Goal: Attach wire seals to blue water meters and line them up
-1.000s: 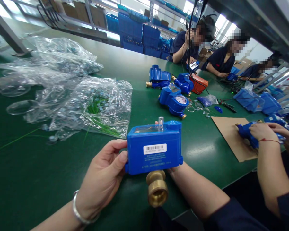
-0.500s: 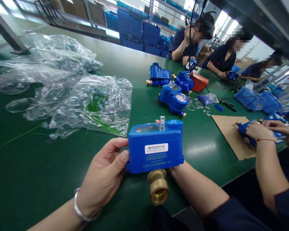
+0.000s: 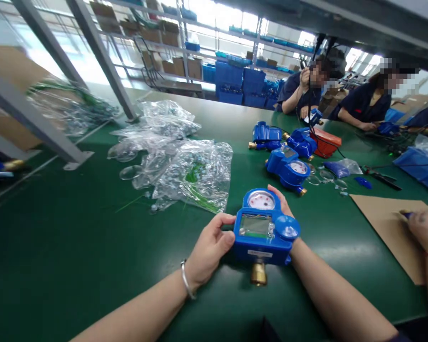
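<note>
A blue water meter (image 3: 264,242) is held between my two hands above the green table. Its round dial faces up at the far side, a rectangular display window sits in the middle, and a brass threaded end points toward me. My left hand (image 3: 209,247) pinches the meter's left edge between thumb and fingers; a silver bracelet circles that wrist. My right hand (image 3: 283,204) wraps round the far right side, its fingers partly hidden behind the body. A small clear piece stands by the display window.
Several blue meters (image 3: 288,168) lie ahead, near a red box (image 3: 325,142). Clear plastic bags (image 3: 199,175) of small parts spread to the left. At right, a co-worker's hand (image 3: 423,230) holds a blue meter over cardboard (image 3: 381,223). Metal posts (image 3: 103,61) rise at the left.
The meter has tipped so its top with dial and display now shows, where its labelled side faced me before. It appears farther from the camera, and the view has swung left.
</note>
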A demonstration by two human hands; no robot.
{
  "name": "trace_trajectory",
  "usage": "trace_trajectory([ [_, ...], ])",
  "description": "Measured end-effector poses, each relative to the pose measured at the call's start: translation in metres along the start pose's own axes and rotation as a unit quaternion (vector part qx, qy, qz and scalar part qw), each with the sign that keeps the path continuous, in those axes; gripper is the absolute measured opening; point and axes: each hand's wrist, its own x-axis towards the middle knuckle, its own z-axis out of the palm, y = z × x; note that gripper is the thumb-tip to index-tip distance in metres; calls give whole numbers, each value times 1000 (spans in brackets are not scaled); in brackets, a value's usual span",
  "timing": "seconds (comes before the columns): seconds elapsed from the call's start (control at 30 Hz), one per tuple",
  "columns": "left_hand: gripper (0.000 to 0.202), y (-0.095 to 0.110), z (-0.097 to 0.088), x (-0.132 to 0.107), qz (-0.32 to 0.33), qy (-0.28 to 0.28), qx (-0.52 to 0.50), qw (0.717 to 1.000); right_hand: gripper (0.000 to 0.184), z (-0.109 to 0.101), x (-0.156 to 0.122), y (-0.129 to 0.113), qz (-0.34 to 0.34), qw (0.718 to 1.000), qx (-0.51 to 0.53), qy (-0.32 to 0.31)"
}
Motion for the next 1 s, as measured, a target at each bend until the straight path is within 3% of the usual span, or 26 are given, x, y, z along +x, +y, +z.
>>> trace_trajectory([
  [0.07, 35, 0, -6, 4, -7, 9, 28, 1000, 49, 12, 8, 18, 2, 1000, 3, -28],
  [0.23, 32, 1, -21, 15, 39, 13, 130, 991, 53, 8, 39, 28, -8, 996, -16, -82],
  [0.33, 33, 3, -31, 28, 81, 56, 211, 973, 53, 14, 60, 30, -22, 995, -16, -91],
  [0.47, 34, 12, -45, 38, 85, 109, 312, 940, 54, 32, 75, 39, -34, 994, -24, -98],
  [0.57, 36, 25, -58, 35, 77, 166, 422, 888, 54, 34, 78, 44, -47, 993, -48, -94],
  [0.7, 34, 37, -84, 27, 47, 277, 562, 778, 52, 18, 75, 40, -77, 990, -99, -63],
  [0.83, 17, 42, -102, 18, -29, 292, 645, 706, 45, 3, 51, 18, -140, 975, -171, -3],
  [0.93, 21, 50, -101, 4, -49, 289, 679, 673, 36, 3, 11, -4, -225, 938, -260, 34],
  [1.0, 27, 54, -95, -3, -40, 295, 693, 656, 30, 10, -18, -13, -307, 883, -354, 15],
])
